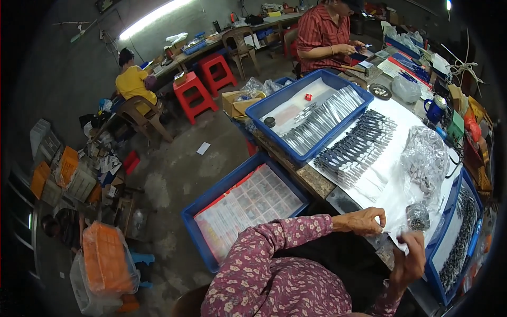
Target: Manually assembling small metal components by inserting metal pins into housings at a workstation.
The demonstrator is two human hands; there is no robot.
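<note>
Left hand: left hand [363, 221] over the near table [317, 178] edge, fingers curled and tips pinched on a small white piece [378, 220], too small to identify.
Right hand: right hand [413, 257] just beside it, blurred, fingers bent; whether it grips anything, I cannot tell.
Beyond the hands: small clear packet of dark bits [418, 217], then a clear plastic bag [422, 158].
White sheet [364, 191]: dark-handled slender tools [359, 147] in overlapping rows.
Large blue tray [302, 154]: slim silvery pieces [319, 122].
Right-hand blue tray [437, 286]: small dark parts [458, 253].
</note>
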